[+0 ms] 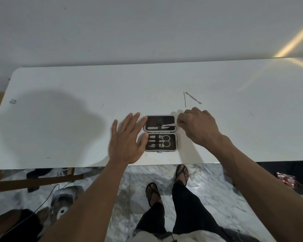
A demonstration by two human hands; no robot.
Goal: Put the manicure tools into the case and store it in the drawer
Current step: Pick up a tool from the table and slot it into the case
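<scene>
We see the manicure case [159, 133] lying open flat on the white table [59, 119], near the front edge, hinge running left to right. Lower half holds scissors [166, 140] with two ring handles, plus what look like clippers [152, 145] and other small metal tools under an elastic strap. Upper half has a flat file [152, 128] already seated at its left.

Right hand [198, 127] sits just right of the upper half, fingers curled, pinching a thin metal tool [169, 125]; the tool's tip reaches into the upper half near the center strap. We cannot tell which tool it is.

Left hand [127, 138] is flat, fingers straight and spread, fingertips touching the case's left edge, gripping nothing.

Two thin metal tools remain loose on the table beyond the right hand: a straight stick [184, 99] and a slanted pusher [193, 97], near each other, well apart from the case.
</scene>
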